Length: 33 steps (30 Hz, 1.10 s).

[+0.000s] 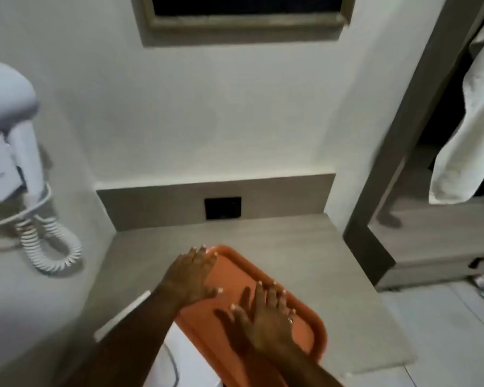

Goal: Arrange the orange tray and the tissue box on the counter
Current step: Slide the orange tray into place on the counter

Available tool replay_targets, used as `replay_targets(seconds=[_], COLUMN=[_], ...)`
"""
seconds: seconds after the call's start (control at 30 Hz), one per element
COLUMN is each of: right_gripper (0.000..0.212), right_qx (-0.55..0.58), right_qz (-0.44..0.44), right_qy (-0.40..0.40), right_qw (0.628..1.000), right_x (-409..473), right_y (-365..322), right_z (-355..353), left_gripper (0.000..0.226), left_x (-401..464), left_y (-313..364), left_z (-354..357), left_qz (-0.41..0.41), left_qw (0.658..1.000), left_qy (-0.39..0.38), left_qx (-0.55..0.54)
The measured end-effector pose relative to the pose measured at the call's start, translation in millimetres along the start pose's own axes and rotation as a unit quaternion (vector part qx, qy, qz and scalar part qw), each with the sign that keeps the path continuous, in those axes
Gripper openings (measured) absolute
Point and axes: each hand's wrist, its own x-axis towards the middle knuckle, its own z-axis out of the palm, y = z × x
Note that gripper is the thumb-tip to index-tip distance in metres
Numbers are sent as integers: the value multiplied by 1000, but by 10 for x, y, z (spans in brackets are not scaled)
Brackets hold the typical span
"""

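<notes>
An orange tray [235,277] lies at an angle on the grey wood-grain counter [277,241], its near end overhanging the counter's front edge. My left hand [192,275] rests flat on the tray's far left corner, fingers spread. Flat on the tray's right half lies my right hand [266,314], fingers apart and a ring on one of them. Neither hand grips anything. No tissue box is in view.
A white wall-mounted hair dryer [9,141] with a coiled cord [51,247] hangs at the left. A black socket [223,207] sits in the counter's back panel. White towels [470,129] hang in an open closet at right. A white object [185,361] stands below the tray.
</notes>
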Motion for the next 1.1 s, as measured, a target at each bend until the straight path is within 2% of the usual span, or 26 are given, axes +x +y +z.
replay_targets(seconds=[0.03,0.1,0.17,0.33,0.5,0.63,0.7,0.77,0.87,1.0,1.1], right_gripper=[100,106,109,110,107,105,108,112,115,113,122], right_qx=[-7,-23,-50,-117,-204,-219,-214,-206,-161,-96,-80], right_qz=[17,47,57,1,-67,-98,-103,-94,-59,-67,-18], right_qy=[-28,-56,-47,-33,-71,-90,-95,-105,-89,-72,-97], right_qw=[999,997,996,993,974,967,967,968,981,991,992], right_x=[-72,-162,-213,-44,283,340,366,416,423,113,-90], right_y=[89,271,438,872,1477,1612,1623,1628,1657,1584,1537], right_z=[103,303,437,351,-112,-234,-298,-478,-751,-569,-289], left_gripper=[99,99,100,101,108,113,116,118,119,127,125], left_x=[-40,-92,-148,-97,-85,-48,-27,-47,-124,-146,-109], left_y=[57,135,172,479,1143,1377,1336,1219,1036,995,1024], left_z=[176,497,687,710,749,715,673,657,668,683,738], left_qz=[18,33,8,-37,-105,-118,-95,-23,74,99,108], left_qw=[998,994,994,994,983,980,982,988,993,992,990], left_qy=[-52,-107,-109,-102,-138,-148,-154,-146,-89,-81,-86], left_qx=[6,13,5,-17,-60,-58,-57,-40,-18,-14,-16])
